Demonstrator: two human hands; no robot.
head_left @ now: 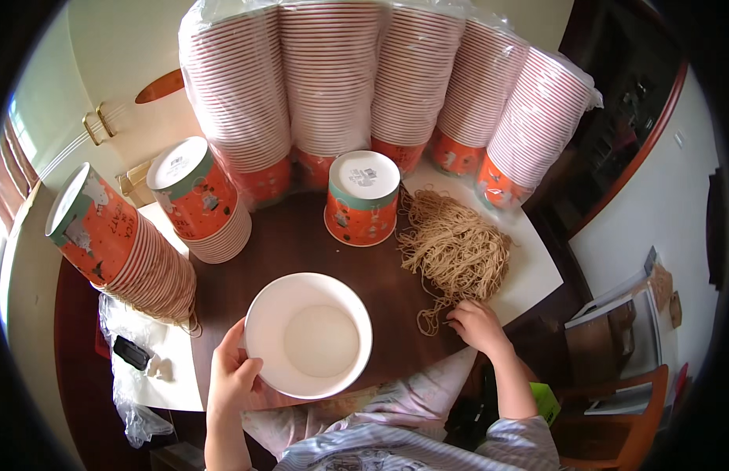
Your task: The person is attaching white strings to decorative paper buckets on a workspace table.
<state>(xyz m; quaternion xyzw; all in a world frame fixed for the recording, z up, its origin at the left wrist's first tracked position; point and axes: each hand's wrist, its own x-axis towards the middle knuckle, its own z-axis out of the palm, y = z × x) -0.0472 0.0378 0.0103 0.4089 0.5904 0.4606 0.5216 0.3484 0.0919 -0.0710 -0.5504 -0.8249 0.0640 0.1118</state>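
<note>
My left hand (pixel 235 370) grips the left rim of a white paper bucket (pixel 259 357), thumb inside and fingers outside. The bucket's open mouth faces me, and nothing lies inside. At the lower edge of a tangled pile of tan string (pixel 458 243), my right hand (pixel 476 323) is closed, its fingertips pinched at loose strands. Upside down beyond the held bucket stands a printed orange paper bucket (pixel 363 221) with a green band and white base. Two stacks of the same kind, a nearer stack (pixel 105 235) and a farther stack (pixel 195 200), stand inverted to the left.
Several tall plastic-wrapped bucket stacks (pixel 329 86) line the far side of the brown table (pixel 231 290). A black tray-like item (pixel 131 353) and crumpled clear plastic (pixel 144 420) lie at the left. Right of my arm stands a wooden chair (pixel 651 416).
</note>
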